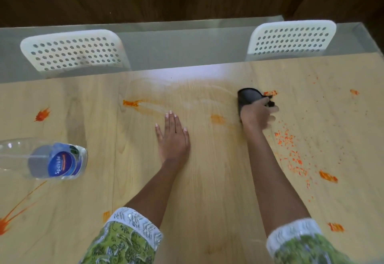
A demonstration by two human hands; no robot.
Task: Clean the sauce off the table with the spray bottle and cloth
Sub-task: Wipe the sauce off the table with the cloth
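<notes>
My right hand (pixel 257 115) grips a dark cloth (pixel 248 96) and holds it against the wooden table (pixel 207 180) at the centre right, beside an orange sauce blob (pixel 270 93). My left hand (pixel 173 135) lies flat on the table, fingers straight. A clear bottle with a blue label (pixel 56 161) lies on its side at the left. Sauce smears mark the table: a streak (pixel 131 103) at the centre, a smear (pixel 217 119) between my hands, splats (pixel 41 115) at the left, crumbly orange bits (pixel 291 151) at the right.
Two white perforated chair backs (pixel 72 50) (pixel 291 38) stand beyond the table's glass far edge (pixel 187 45). More sauce spots lie at the lower left (pixel 4 224) and lower right (pixel 335 227). A dark wooden wall rises behind.
</notes>
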